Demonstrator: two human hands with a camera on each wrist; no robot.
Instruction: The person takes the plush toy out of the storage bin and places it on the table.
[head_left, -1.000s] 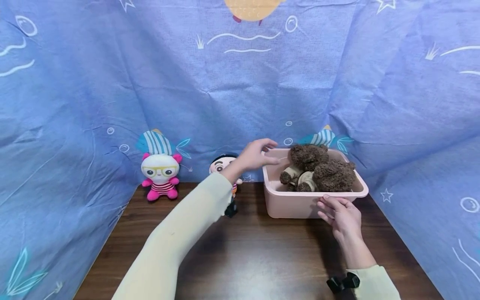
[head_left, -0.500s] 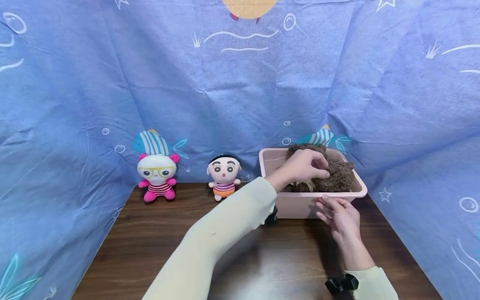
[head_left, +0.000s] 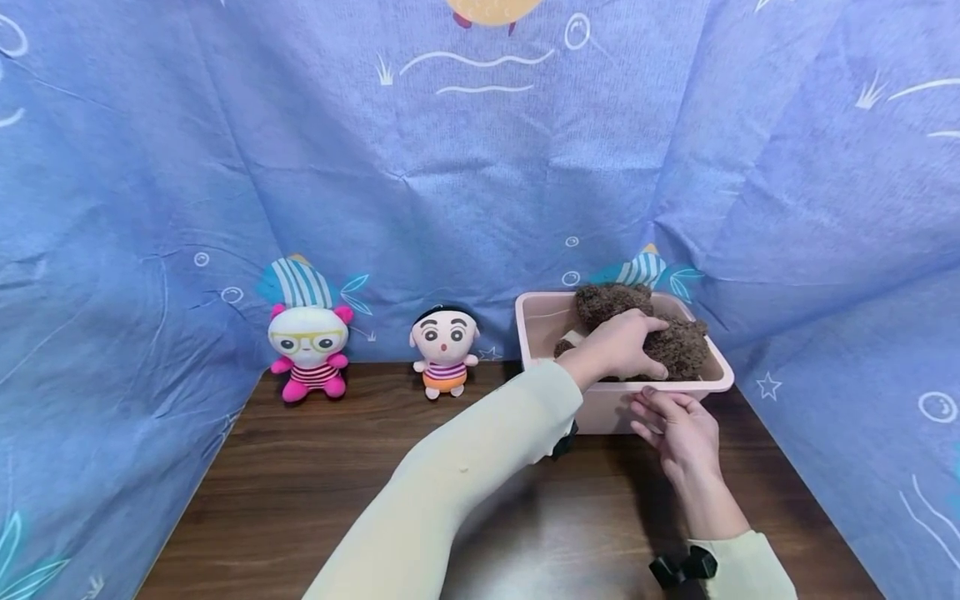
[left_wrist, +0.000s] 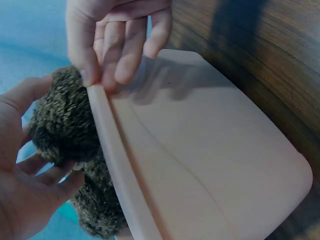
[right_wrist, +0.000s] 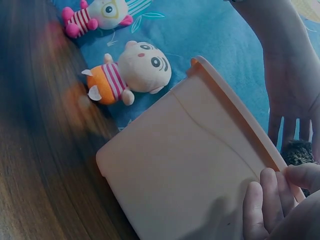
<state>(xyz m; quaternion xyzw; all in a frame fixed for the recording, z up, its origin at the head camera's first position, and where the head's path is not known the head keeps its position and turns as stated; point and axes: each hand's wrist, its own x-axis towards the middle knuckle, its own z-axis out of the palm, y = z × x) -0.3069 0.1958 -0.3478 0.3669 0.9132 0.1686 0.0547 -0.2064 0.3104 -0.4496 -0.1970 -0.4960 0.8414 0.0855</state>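
A pale pink plastic bin [head_left: 611, 412] stands at the right of the table, holding two curly brown plush bears. My left hand [head_left: 621, 343] reaches in over its front rim and grips the head of the nearer bear [head_left: 684, 348]. In the left wrist view, thumb and fingers lie on opposite sides of that bear's brown head [left_wrist: 65, 120]. The other bear [head_left: 611, 304] lies behind; the bears' bodies are mostly hidden by my left hand. My right hand [head_left: 684, 437] pinches the front rim near the right corner, thumb on top and fingers against the outer wall.
A pink-and-white panda plush [head_left: 309, 354] with yellow glasses sits at the table's back left. Between it and the bin sits a boy doll [head_left: 445, 350] in a striped shirt and orange shorts. A blue printed cloth [head_left: 480, 192] surrounds the dark wooden table [head_left: 315, 492].
My left hand has moved right from the bin's left rim, then down onto the nearer bear, uncovering the boy doll. The right hand stays at the front rim.
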